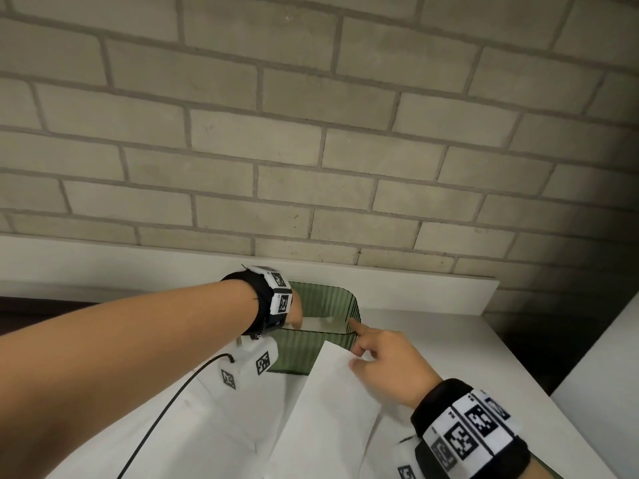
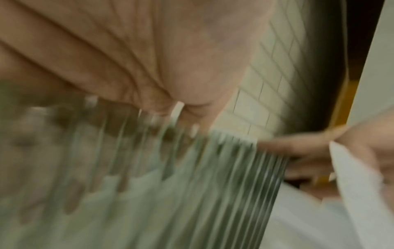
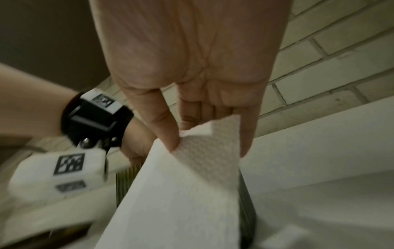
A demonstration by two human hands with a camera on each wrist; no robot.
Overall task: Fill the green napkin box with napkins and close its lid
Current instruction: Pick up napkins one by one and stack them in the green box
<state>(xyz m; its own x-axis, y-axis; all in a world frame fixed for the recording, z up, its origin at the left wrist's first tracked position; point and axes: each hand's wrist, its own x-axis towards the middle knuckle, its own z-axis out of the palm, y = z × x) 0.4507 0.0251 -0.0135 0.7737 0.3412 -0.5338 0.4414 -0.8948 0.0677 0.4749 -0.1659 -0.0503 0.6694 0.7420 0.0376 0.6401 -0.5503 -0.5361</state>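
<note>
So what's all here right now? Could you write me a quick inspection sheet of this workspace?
Surface: white table, set against the wall.
Job's things: green ribbed napkin box, open on top, no lid seen; something pale inside. White napkin held at the box's near right corner.
Clutter: nothing seen.
Hands: left hand grips the box's left rim, fingers mostly hidden; right hand pinches the napkin's top corner, index finger pointing at the rim.
Cables: black cable runs from the left wrist gear toward the person.
Surroundings: pale brick wall; raised white ledge behind the box.
</note>
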